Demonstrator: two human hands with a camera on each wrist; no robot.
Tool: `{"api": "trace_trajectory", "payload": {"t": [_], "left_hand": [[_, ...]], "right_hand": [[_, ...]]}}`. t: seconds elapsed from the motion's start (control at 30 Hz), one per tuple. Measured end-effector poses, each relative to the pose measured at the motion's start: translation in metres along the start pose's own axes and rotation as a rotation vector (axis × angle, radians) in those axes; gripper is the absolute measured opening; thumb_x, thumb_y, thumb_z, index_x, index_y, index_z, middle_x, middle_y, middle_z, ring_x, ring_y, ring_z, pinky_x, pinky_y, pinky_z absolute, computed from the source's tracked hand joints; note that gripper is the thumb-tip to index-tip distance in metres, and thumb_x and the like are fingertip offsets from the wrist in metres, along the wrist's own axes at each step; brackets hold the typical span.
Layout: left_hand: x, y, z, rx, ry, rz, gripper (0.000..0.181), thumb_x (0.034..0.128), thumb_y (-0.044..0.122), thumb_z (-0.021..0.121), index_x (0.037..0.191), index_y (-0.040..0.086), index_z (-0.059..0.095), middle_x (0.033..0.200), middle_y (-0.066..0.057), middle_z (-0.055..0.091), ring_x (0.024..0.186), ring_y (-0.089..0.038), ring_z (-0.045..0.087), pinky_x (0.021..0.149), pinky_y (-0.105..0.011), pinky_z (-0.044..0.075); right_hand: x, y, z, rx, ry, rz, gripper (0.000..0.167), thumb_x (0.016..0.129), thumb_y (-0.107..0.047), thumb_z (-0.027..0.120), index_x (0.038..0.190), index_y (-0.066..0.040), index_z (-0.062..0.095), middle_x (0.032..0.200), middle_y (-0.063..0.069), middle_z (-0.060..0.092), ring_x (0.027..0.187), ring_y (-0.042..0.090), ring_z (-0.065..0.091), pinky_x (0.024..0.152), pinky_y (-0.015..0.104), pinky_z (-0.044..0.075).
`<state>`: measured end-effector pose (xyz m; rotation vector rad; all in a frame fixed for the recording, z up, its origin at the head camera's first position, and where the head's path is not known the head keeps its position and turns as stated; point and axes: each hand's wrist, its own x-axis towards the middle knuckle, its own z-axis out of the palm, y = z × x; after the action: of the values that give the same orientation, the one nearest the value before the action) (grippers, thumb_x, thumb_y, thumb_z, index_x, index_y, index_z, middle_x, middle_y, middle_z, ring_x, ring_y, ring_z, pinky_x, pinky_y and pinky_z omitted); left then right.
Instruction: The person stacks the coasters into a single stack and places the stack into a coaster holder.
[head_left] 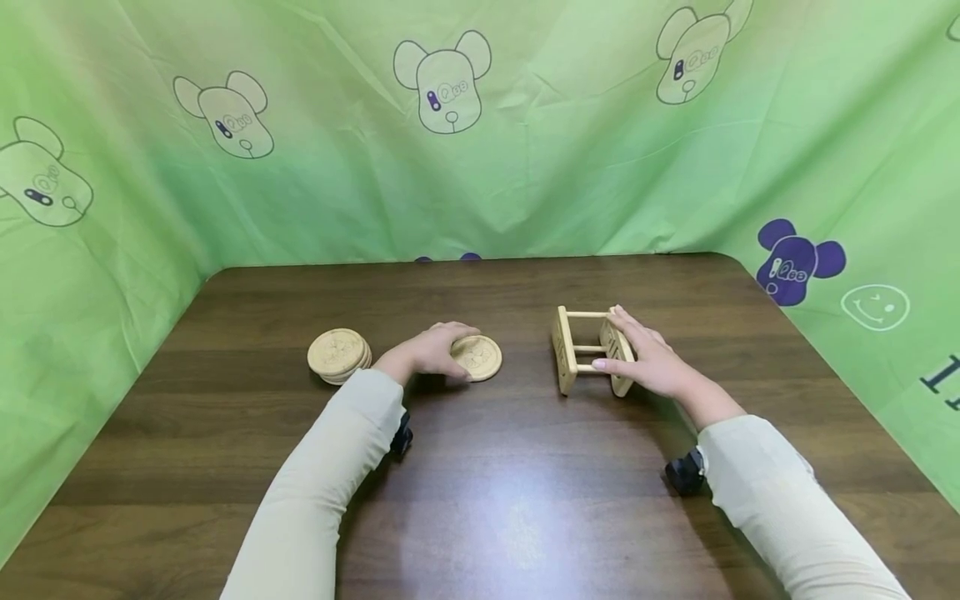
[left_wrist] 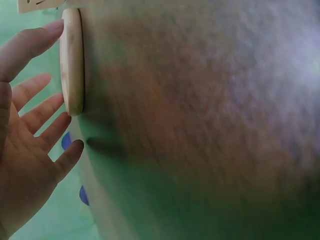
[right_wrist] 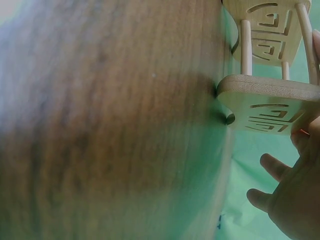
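A single round wooden coaster (head_left: 480,360) with an engraved face lies flat on the table. My left hand (head_left: 435,350) is at its left side, thumb and loosely spread fingers about the rim; the left wrist view shows the thumb tip against the edge (left_wrist: 74,62). To the right stands a small wooden coaster holder (head_left: 566,354), two cut-out side panels joined by thin rods. My right hand (head_left: 648,358) grips its right panel, thumb at the near side and fingers over the top; part of that grip is cropped in the right wrist view.
A stack of several similar coasters (head_left: 337,354) sits left of my left wrist. The dark wooden table (head_left: 480,500) reaches back to a green printed cloth (head_left: 525,167) that hangs around it. Each wrist carries a small black camera (head_left: 684,473).
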<state>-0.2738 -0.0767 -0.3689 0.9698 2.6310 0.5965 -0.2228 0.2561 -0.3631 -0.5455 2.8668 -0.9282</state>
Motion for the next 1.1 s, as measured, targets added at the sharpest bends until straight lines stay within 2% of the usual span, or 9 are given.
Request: {"api": "trace_trajectory", "payload": {"t": [0.4,0.83,1.1], "left_hand": [[0.01,0.006,0.007,0.043,-0.043,-0.043,0.074,0.0653,0.028,0.072,0.13,0.013,0.039,0.13,-0.006,0.038,0.116,-0.026,0.032,0.089,-0.047,0.027],[0.013,0.01,0.007,0.064,-0.063,-0.075,0.074,0.0647,0.024,0.074,0.13,0.014,0.04,0.131,-0.005,0.037,0.117,-0.025,0.031,0.09,-0.044,0.026],[0.012,0.011,0.007,0.064,-0.069,-0.031,0.073,0.0649,0.022,0.073,0.129,0.01,0.041,0.13,-0.008,0.038,0.117,-0.025,0.031,0.093,-0.035,0.027]], "right_hand": [[-0.001,-0.002,-0.001,0.0,0.001,0.02,0.081,0.079,-0.038,0.059,0.136,0.0,0.017,0.142,0.016,0.004,0.123,0.044,0.007,0.093,0.057,0.006],[-0.001,-0.002,0.0,0.007,0.005,0.013,0.082,0.079,-0.037,0.059,0.136,0.001,0.016,0.142,0.016,0.004,0.123,0.044,0.007,0.093,0.057,0.006],[-0.001,-0.002,0.0,0.002,0.007,0.008,0.081,0.079,-0.037,0.06,0.136,0.001,0.017,0.142,0.016,0.005,0.123,0.043,0.007,0.093,0.056,0.006]]}}
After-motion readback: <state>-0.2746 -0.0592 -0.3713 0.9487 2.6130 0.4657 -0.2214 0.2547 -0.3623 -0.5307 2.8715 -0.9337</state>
